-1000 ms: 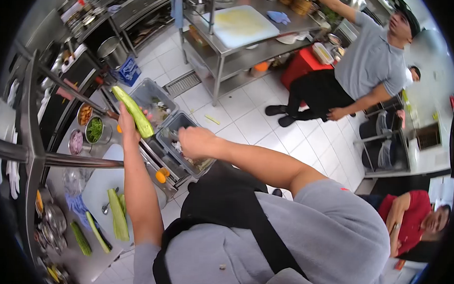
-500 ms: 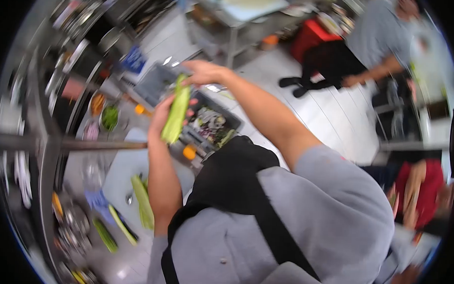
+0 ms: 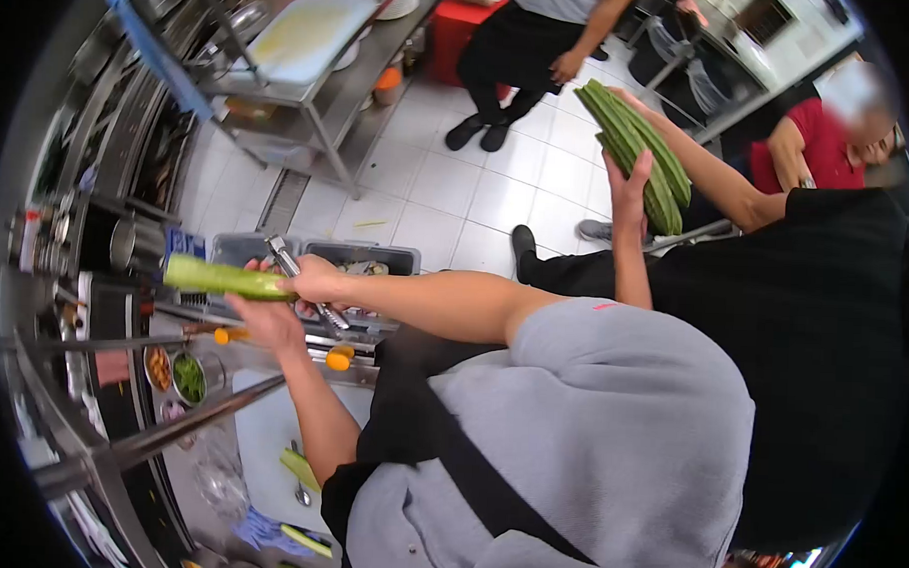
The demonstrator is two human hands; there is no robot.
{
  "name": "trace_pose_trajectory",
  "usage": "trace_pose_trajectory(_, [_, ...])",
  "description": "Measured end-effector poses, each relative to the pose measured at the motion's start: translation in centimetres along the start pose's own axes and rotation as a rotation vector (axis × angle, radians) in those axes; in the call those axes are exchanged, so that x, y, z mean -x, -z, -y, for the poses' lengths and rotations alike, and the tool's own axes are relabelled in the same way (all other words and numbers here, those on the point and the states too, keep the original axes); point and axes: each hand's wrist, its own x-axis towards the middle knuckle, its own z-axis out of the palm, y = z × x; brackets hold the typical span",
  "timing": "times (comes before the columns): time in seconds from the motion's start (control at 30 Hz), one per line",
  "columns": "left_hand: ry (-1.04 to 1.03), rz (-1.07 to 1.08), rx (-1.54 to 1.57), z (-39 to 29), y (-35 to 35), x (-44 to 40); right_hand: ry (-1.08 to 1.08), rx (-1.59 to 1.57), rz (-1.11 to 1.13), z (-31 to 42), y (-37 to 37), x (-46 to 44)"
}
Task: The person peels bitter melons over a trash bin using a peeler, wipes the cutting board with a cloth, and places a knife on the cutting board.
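Observation:
My left hand [image 3: 271, 323] is closed from below around a long peeled pale-green gourd [image 3: 219, 278], which lies nearly level and points left. In my right hand [image 3: 319, 279] is a metal peeler [image 3: 287, 262], held at the gourd's near end, with fingers touching the gourd too. Below both hands stand grey plastic bins [image 3: 375, 256], one with pale and dark scraps in it. On the white cutting board [image 3: 259, 427] to the left lie a green gourd piece [image 3: 298, 469] and a metal spoon [image 3: 302, 494].
A co-worker in black at my right holds several ridged green gourds [image 3: 639, 155]. Another person [image 3: 518, 56] stands behind a white-tiled floor. A metal rail [image 3: 200, 410] crosses the counter beside bowls of chopped greens [image 3: 188, 377] and orange pieces [image 3: 158, 367].
The view has swung to the right. The gourd has gone from upright to nearly level, and the peeler now shows in my right hand. A co-worker with ridged gourds has come into view.

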Motion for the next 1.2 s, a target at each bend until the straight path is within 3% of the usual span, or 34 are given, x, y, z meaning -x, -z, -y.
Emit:
trace_pose_trajectory(0.03, [0.012, -0.032, -0.061, 0.2, 0.9, -1.0, -0.009, 0.014, 0.035, 0.9, -0.2, 0.8])
trace_pose_trajectory(0.07, [-0.105, -0.083, -0.183, 0.5, 1.0, -1.9, 0.000, 0.216, 0.090, 2.1, 0.0, 1.0])
trace_pose_trajectory(0.13, [0.030, -0.174, -0.167, -0.6, 1.0, -2.9, 0.058, 0.543, 0.109, 3.2, 0.6, 0.2])
trace_pose_trajectory(0.17, [-0.005, -0.179, -0.134, 0.3, 2.6, -4.0, 0.099, 0.591, 0.094, 3.7, 1.0, 0.0])
trace_pose_trajectory(0.2, [0.034, -0.152, -0.052, 0.2, 3.9, -4.5, 0.207, 0.712, 0.186, 6.2, 1.0, 1.0])
trace_pose_trajectory(0.23, [0.012, -0.128, -0.018, 0.3, 4.8, -4.9, 0.459, 1.031, 0.137, 6.7, 1.0, 0.2])
trace_pose_trajectory(0.27, [0.073, -0.066, 0.065, -0.4, 5.4, -4.4, 0.509, 1.139, 0.043, 6.7, 0.7, 0.2])
trace_pose_trajectory(0.3, [0.141, 0.018, 0.150, -0.9, 5.3, -4.0, 0.527, 1.186, 0.103, 8.2, -0.1, 1.0])
trace_pose_trajectory(0.37, [0.064, 0.046, 0.031, -1.4, 4.4, -2.3, 0.519, 1.295, 0.192, 9.4, -1.9, 1.2])
trace_pose_trajectory(0.5, [0.018, -0.012, 0.006, -0.9, 0.3, -1.9, 0.641, 1.529, 0.250, 12.4, -2.3, -0.5])
trace_pose_trajectory(0.57, [-0.005, -0.063, -0.024, -0.9, 1.3, -3.7, 0.534, 1.641, 0.507, 12.9, -2.7, -0.4])
trace_pose_trajectory(0.6, [-0.042, -0.037, -0.084, -0.9, 3.3, -5.3, 0.627, 1.732, 0.560, 11.2, -2.3, -0.6])
trace_pose_trajectory(0.77, [-0.041, 0.015, -0.226, -1.4, 4.1, -6.0, 0.623, 1.696, 0.618, 9.7, -1.6, 0.0])
trace_pose_trajectory(0.83, [0.045, -0.005, -0.121, -1.5, 3.7, -5.5, 0.470, 1.737, 0.678, 9.8, -1.1, 1.0])
trace_pose_trajectory(0.93, [0.148, -0.025, -0.254, -0.4, 3.8, -5.5, 0.501, 1.626, 0.764, 10.4, 0.0, 0.7])
trace_pose_trajectory(1.03, [0.271, -0.194, -0.126, 0.9, 4.5, -7.7, 0.210, 1.557, 0.597, 10.0, 0.1, -0.6])
trace_pose_trajectory(1.07, [0.238, -0.226, -0.212, 0.8, 4.1, -7.6, 0.213, 1.358, 0.544, 9.6, 0.6, -0.8])
trace_pose_trajectory(1.2, [0.157, -0.157, -0.190, 0.2, 2.2, -4.9, 0.212, 1.336, 0.523, 10.1, 0.0, -1.4])
